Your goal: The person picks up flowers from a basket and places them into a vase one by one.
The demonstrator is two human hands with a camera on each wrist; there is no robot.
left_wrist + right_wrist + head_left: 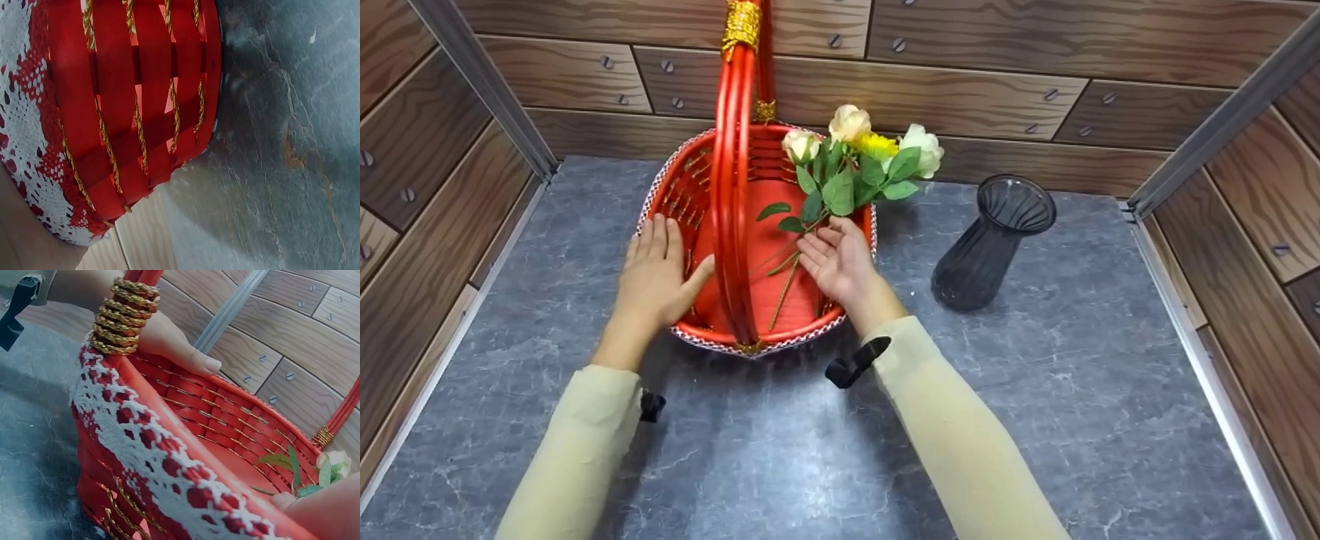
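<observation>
A red woven basket [757, 300] with a tall red handle and lace trim stands in front of me. My left hand [655, 274] rests on its left rim, fingers straight and thumb spread inward. In the right wrist view, the left thumb [211, 365] lies over the rim. Over the right rim, my right hand [840, 262] reaches in, palm turned up and fingers loosely bent beside the flower stems [786, 292]. Artificial flowers [849, 124], cream, white and yellow with green leaves, lean across the basket's back right rim. Their stem ends point down into the basket.
A dark ribbed glass vase [975, 255] appears to the right of the basket on the grey marbled surface [780, 465]. Wood-patterned panels [930, 97] enclose the back and both sides, with metal strips [1207, 375] along the edges.
</observation>
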